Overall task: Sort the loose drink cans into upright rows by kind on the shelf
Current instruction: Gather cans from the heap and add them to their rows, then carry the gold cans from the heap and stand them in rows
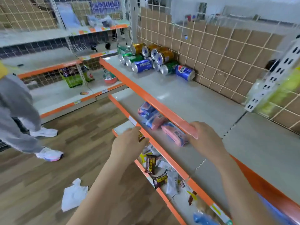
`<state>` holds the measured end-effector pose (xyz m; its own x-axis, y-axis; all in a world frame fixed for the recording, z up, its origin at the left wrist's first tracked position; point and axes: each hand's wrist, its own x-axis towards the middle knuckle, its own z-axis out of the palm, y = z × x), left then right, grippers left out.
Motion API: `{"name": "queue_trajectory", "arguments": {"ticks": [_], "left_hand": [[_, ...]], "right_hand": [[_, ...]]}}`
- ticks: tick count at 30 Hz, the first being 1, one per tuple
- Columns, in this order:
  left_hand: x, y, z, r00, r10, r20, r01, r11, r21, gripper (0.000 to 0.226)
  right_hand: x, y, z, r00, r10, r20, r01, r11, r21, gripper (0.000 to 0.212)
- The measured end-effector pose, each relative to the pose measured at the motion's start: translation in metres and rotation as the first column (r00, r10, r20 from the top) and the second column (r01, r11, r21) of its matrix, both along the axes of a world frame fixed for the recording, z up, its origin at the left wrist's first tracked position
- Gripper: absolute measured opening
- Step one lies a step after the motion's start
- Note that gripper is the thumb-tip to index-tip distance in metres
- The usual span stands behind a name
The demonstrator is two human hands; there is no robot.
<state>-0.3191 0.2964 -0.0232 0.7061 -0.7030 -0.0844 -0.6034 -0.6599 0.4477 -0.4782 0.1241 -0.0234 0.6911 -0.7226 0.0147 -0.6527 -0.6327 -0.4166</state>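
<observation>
My left hand (pixel 128 143) and right hand (pixel 206 140) hover empty, fingers relaxed, near the shelf (pixel 178 95) edge; I'd reach far left to the heaped cans (pixel 154 60), standing one kind first.

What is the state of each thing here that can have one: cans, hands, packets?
blue cans, lying on their sides, unsorted.
green cans, lying on their sides, unsorted.
gold cans, on their sides, atop the others.
left hand, open, holds nothing.
right hand, open, holds nothing.
pink packets, lying flat.
</observation>
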Motion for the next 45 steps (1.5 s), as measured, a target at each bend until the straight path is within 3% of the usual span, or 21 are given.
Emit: {"name": "queue_trajectory", "arguments": {"ticks": [8, 16, 22, 28, 31, 39, 45], "left_hand": [[0.106, -0.011, 0.001, 1.0, 0.028, 0.001, -0.028, 0.999, -0.041, 0.05], [0.223, -0.084, -0.008, 0.999, -0.001, 0.036, 0.003, 0.998, -0.058, 0.053], [0.303, -0.158, 0.013, 0.997, -0.06, 0.057, 0.063, 0.996, -0.062, 0.052], [0.371, -0.219, 0.034, 0.987, -0.101, 0.124, 0.114, 0.989, -0.095, 0.049], [0.402, -0.253, 0.038, 0.977, -0.153, 0.149, 0.174, 0.975, -0.14, 0.043], [0.486, -0.35, 0.052, 0.901, -0.354, 0.251, 0.399, 0.902, -0.162, 0.037], [0.532, -0.398, 0.05, 0.863, -0.447, 0.235, 0.482, 0.868, -0.117, 0.061]], "right_hand": [[0.117, -0.017, 0.005, 1.0, 0.008, -0.01, -0.008, 1.0, 0.023, 0.041], [0.228, -0.093, -0.003, 0.999, 0.009, 0.043, -0.008, 0.999, -0.031, 0.049], [0.306, -0.164, 0.015, 0.997, -0.056, 0.052, 0.056, 0.998, -0.014, 0.052], [0.355, -0.215, 0.036, 0.974, -0.182, 0.132, 0.185, 0.983, -0.014, 0.041], [0.371, -0.234, 0.041, 0.936, -0.298, 0.189, 0.304, 0.953, -0.004, 0.035], [0.41, -0.268, 0.045, 0.8, -0.591, 0.106, 0.597, 0.802, -0.025, 0.048], [0.434, -0.278, 0.044, 0.677, -0.735, 0.043, 0.733, 0.678, 0.048, 0.058]]}}
